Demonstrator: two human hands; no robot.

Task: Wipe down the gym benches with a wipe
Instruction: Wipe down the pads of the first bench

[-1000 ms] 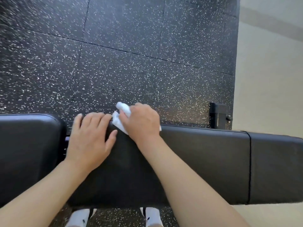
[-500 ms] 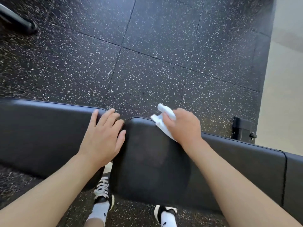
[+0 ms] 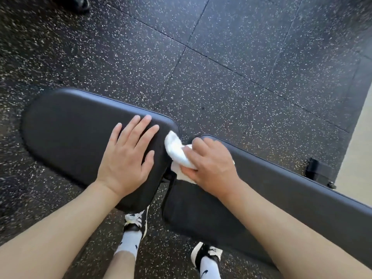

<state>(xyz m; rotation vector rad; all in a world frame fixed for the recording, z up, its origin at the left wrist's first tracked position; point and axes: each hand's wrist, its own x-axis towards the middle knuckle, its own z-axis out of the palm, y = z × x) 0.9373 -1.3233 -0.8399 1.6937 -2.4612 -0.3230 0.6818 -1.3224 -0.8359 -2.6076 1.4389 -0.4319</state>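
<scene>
A black padded gym bench runs across the view in two parts: a seat pad (image 3: 66, 133) on the left and a long back pad (image 3: 291, 194) on the right, with a narrow gap between them. My left hand (image 3: 126, 158) lies flat on the seat pad, fingers spread, holding nothing. My right hand (image 3: 211, 164) grips a crumpled white wipe (image 3: 177, 152) at the near-left end of the back pad. The wipe presses against the seat pad's right edge, over the gap.
Black rubber flooring with white specks (image 3: 221, 67) surrounds the bench. A black bench foot (image 3: 320, 174) sits at the right, beside a pale floor strip (image 3: 360, 154). My shoes and white socks (image 3: 134, 228) stand under the bench. A dark object (image 3: 76, 3) lies at the top left.
The view has shifted left, so the whole seat pad now shows. My left hand slid onto the seat pad. My right hand carried the wipe left from the back pad's corner to the gap.
</scene>
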